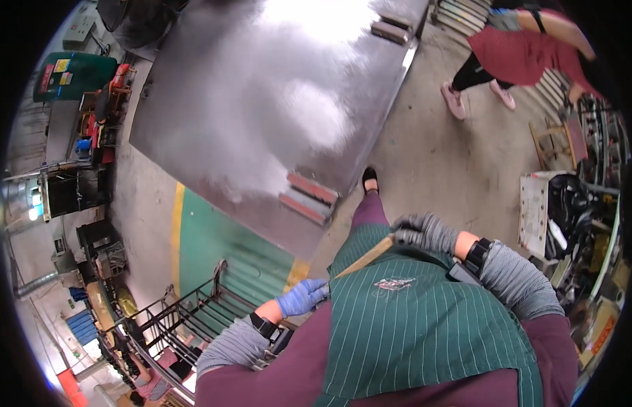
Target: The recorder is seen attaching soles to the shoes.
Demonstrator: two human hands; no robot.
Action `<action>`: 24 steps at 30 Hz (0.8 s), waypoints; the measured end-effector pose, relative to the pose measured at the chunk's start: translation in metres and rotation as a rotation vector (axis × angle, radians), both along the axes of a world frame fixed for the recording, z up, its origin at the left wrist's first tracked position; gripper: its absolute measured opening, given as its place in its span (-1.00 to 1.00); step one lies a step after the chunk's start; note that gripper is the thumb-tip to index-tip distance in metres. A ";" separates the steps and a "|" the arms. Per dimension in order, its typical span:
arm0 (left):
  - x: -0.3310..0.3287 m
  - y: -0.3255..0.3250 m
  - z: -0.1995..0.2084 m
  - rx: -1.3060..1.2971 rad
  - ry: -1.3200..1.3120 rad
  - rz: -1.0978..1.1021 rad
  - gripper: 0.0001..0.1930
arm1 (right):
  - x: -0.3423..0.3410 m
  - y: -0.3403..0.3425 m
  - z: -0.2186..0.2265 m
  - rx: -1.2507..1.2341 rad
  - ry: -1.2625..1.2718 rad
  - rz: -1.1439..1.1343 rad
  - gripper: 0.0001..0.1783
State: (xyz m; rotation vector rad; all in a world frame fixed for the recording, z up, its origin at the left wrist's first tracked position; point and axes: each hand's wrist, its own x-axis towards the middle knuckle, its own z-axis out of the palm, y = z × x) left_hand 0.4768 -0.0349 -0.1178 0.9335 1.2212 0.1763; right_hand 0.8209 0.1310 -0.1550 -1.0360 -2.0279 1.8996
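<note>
A flat tan strip (365,258) slants across the front of my green pinstriped apron (424,319); its exact kind is not clear. My right hand (426,233), in a grey glove, is closed around the strip's upper end. At the lower end, my left hand (302,297), in a blue glove, has its fingers curled together on the strip's tip. Just where the left fingers meet it is partly hidden. Dark straps circle both wrists over grey striped sleeves.
Ahead lies a large shiny metal plate (228,129), with reddish-brown bars (312,186) at its near corner. A black metal rack (194,305) stands at lower left. At upper right a person in a red top (526,54) is on the floor beyond a white crate (534,214).
</note>
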 end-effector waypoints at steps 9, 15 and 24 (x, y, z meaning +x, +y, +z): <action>0.012 -0.089 -0.105 -0.309 0.109 0.846 -0.69 | 0.174 -0.214 -0.063 0.066 -0.496 -0.559 -0.72; -0.010 -0.023 -0.197 -0.358 0.124 0.948 -0.80 | 0.224 -0.376 -0.070 -0.180 -0.683 -0.854 -0.79; -0.030 0.018 -0.241 0.051 -0.004 1.117 -0.66 | 0.177 -0.534 -0.107 -0.287 -0.820 -1.124 -0.71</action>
